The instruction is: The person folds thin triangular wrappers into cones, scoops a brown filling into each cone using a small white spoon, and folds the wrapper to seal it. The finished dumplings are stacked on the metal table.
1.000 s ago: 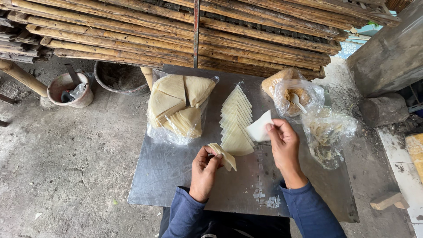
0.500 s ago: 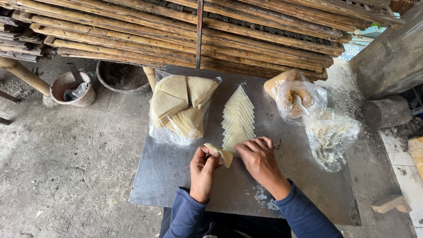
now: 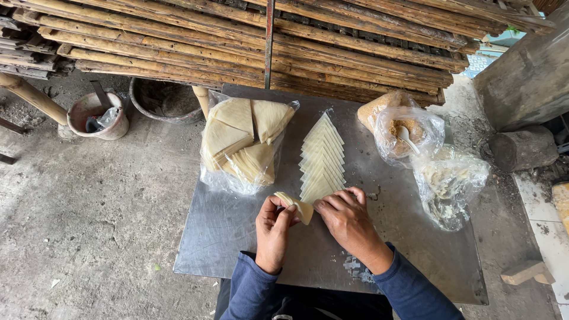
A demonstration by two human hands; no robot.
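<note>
Near the middle of the metal worktop (image 3: 237, 237), toward its near edge, both hands pinch one folded pastry (image 3: 294, 207): the left hand (image 3: 272, 228) grips its left end between thumb and fingers, while the right hand (image 3: 347, 219) curls its fingertips onto the right end. Just beyond it lies a fanned row of wrappers (image 3: 322, 160), with a bag of triangles (image 3: 243, 145) toward the far left corner and two bags of filling (image 3: 409, 130) toward the right edge.
</note>
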